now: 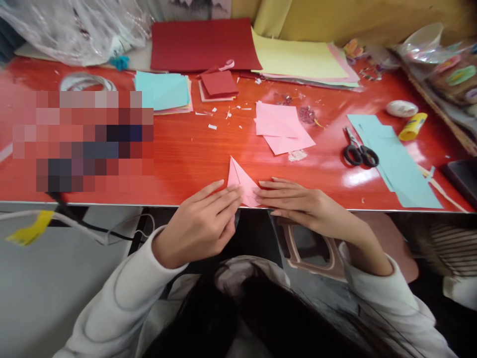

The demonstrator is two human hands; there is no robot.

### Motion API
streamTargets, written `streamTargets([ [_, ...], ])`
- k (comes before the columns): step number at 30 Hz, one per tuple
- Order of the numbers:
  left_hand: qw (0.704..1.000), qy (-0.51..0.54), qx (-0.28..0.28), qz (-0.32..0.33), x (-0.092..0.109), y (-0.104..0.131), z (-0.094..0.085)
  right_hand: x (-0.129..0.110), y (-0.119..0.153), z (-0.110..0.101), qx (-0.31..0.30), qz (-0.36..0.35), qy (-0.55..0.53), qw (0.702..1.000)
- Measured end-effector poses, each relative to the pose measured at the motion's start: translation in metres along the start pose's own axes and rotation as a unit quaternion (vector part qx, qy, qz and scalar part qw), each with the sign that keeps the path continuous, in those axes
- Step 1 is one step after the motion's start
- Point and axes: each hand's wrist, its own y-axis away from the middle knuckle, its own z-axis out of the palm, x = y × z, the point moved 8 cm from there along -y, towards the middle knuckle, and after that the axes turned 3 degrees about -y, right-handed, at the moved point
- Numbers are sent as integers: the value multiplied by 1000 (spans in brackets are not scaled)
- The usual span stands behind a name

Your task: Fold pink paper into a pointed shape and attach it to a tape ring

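Observation:
A folded piece of pink paper lies at the table's front edge, its narrow point aimed away from me and a crease line running down it. From the left, my left hand rests its outstretched fingertips on the paper, the thumb lower down beside the table edge. On the other side, my right hand touches the paper's right edge with long, straight fingers, lying nearly flat. Behind the fold are loose pink sheets, overlapping each other. The paper's lower left part is hidden under my left fingers.
Black-handled scissors lie beside pale blue paper strips at right, near a yellow glue stick. Stacks of blue paper, red squares and large red sheets are farther back. White scraps dot the table.

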Motion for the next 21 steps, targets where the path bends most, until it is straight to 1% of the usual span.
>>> streamTargets([
  [3, 1000, 11, -4, 7, -2, 4, 2, -2, 0, -1, -5, -14, -9, 1000],
  [6, 1000, 12, -23, 9, -2, 7, 5, -2, 1, -4, -5, -21, -12, 1000],
  [8, 999, 14, -37, 9, -3, 8, 6, -2, 2, -7, 2, -18, -9, 1000],
  [11, 999, 27, -43, 8, -4, 8, 6, 0, 3, -9, 14, 1, 0, 1000],
  [14, 999, 41, -33, -7, -6, 7, 6, 2, 4, -11, 37, 25, 10, 999],
  [16, 999, 39, -21, -16, -6, 6, 5, 3, 3, -10, 48, 29, 21, 998],
  [21, 999, 44, -19, -17, -6, 5, 7, 0, -5, -10, 38, -7, 64, 997],
])
